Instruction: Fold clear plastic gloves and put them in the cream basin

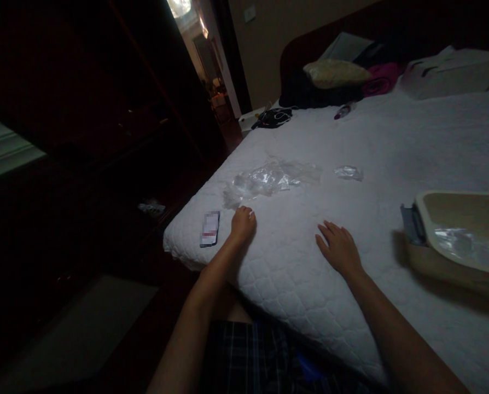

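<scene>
My left hand (243, 223) rests on the white quilted bed cover (285, 262) with its fingers curled in. What they hold, if anything, is hidden. Just beyond those fingers lies a crumpled clear plastic bag (269, 178), spread across the cover; whether they touch it I cannot tell. A phone (210, 229) with a lit screen lies to the left of this hand. Farther right, my right hand (338, 249) is open over the cover, fingers apart and holding nothing. Past it lies a small folded clear plastic packet (348, 173).
At right stands a cream plastic tub (429, 219) with a grey handle and clear plastic inside. Toward the headboard are a beige pillow (335, 73), a rolled pink cloth (380, 79) and a white bag (453, 71). Dark items with cables (272, 117) lie at the far left corner.
</scene>
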`<state>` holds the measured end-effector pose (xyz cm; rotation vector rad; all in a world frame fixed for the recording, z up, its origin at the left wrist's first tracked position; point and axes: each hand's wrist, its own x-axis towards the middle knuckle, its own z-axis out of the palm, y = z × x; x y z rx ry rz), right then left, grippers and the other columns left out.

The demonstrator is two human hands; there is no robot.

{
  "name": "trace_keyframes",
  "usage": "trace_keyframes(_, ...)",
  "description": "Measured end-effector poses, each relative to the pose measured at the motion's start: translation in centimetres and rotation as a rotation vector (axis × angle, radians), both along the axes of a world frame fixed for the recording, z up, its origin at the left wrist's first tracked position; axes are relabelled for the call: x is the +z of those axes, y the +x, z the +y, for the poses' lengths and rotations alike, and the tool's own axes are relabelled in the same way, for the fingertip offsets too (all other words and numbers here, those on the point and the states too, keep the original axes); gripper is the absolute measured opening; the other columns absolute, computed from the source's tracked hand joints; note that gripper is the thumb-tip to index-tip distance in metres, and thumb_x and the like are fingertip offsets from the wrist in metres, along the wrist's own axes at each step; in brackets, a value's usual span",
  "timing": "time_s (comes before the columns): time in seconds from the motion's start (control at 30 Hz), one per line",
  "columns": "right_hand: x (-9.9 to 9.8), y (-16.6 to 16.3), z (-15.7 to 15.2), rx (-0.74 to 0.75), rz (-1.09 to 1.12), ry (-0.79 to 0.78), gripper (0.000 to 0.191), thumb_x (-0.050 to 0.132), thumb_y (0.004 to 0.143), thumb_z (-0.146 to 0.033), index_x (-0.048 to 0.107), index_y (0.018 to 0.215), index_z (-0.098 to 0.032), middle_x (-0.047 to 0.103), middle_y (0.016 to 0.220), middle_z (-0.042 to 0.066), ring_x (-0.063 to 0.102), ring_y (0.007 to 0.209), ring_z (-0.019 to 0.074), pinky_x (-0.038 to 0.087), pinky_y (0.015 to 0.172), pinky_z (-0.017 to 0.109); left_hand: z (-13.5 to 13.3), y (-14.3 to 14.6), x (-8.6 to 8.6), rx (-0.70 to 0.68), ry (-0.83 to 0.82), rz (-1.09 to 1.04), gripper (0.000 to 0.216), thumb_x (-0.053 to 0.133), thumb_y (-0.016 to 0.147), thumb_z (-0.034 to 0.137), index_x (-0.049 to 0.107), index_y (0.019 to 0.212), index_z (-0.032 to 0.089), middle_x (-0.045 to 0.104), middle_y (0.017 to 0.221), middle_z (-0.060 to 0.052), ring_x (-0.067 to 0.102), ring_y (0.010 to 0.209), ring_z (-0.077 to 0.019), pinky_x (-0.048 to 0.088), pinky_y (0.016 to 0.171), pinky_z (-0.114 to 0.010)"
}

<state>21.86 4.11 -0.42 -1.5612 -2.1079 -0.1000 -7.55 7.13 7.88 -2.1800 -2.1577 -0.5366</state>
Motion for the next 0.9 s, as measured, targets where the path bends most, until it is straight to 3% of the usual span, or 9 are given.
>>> trace_keyframes(0.1, -0.1, 0.0, 0.0, 0.0, 0.007, 0.015, 0.041, 0.037, 0.089, -0.036, 0.057, 0.117, -0.014, 0.054, 0.127, 0.014, 0.048, 0.117, 0.0254, 0.032, 0.099, 0.047, 1.9, -2.0, 0.3, -0.039, -0.089, 0.141, 0.024, 0.04, 0.087, 0.018, 0.059, 0.1, 0.013, 0.057, 0.106, -0.012, 0.048, 0.104, -0.0205, 0.037, 0.089, -0.03)
trace_keyframes(0.23, -0.2, 0.0, 0.0, -0.003, -0.003, 0.028, 0.042, 0.037, 0.089, -0.037, 0.058, 0.116, -0.012, 0.055, 0.126, 0.014, 0.049, 0.116, 0.0248, 0.032, 0.1, 0.045, 4.2, -2.0, -0.1, -0.032, -0.105, 0.166, 0.028, 0.035, 0.09, 0.016, 0.054, 0.11, 0.013, 0.053, 0.116, -0.014, 0.047, 0.108, -0.0196, 0.037, 0.089, -0.029)
trace_keyframes(0.47, 0.2, -0.1, 0.0, -0.022, 0.006, 0.023, 0.038, 0.04, 0.087, -0.035, 0.059, 0.113, -0.014, 0.056, 0.124, 0.014, 0.051, 0.113, 0.0243, 0.033, 0.099, 0.044, 7.2, -0.7, -1.5, 0.133, -0.169, 0.208, 0.03, 0.033, 0.085, 0.005, 0.061, 0.096, 0.005, 0.058, 0.099, -0.02, 0.054, 0.097, -0.0241, 0.039, 0.082, -0.034)
trace_keyframes(0.73, 0.5, -0.3, 0.1, -0.025, 0.015, 0.029, 0.036, 0.042, 0.086, -0.033, 0.06, 0.112, -0.015, 0.057, 0.122, 0.014, 0.051, 0.112, 0.0252, 0.034, 0.096, 0.045, 5.5, 0.2, -0.7, 0.052, -0.105, 0.205, 0.024, 0.039, 0.085, 0.01, 0.06, 0.095, 0.009, 0.058, 0.101, -0.016, 0.049, 0.103, -0.0246, 0.035, 0.087, -0.035)
trace_keyframes(0.83, 0.4, -0.3, 0.1, -0.033, 0.018, 0.024, 0.037, 0.042, 0.086, -0.033, 0.06, 0.112, -0.014, 0.057, 0.122, 0.014, 0.05, 0.112, 0.0249, 0.034, 0.096, 0.044, 4.6, 0.9, 0.4, 0.012, -0.081, 0.163, 0.02, 0.044, 0.087, 0.025, 0.06, 0.092, 0.012, 0.06, 0.097, -0.013, 0.053, 0.093, -0.0222, 0.037, 0.08, -0.032)
trace_keyframes(0.9, 0.3, -0.2, 0.1, -0.036, 0.015, 0.026, 0.037, 0.041, 0.086, -0.034, 0.06, 0.112, -0.014, 0.056, 0.122, 0.013, 0.051, 0.111, 0.0245, 0.034, 0.096, 0.044, 4.1, 1.8, 1.1, -0.042, -0.075, 0.011, 0.031, 0.044, 0.088, 0.039, 0.06, 0.079, 0.014, 0.061, 0.084, -0.01, 0.056, 0.083, -0.0202, 0.038, 0.074, -0.03)
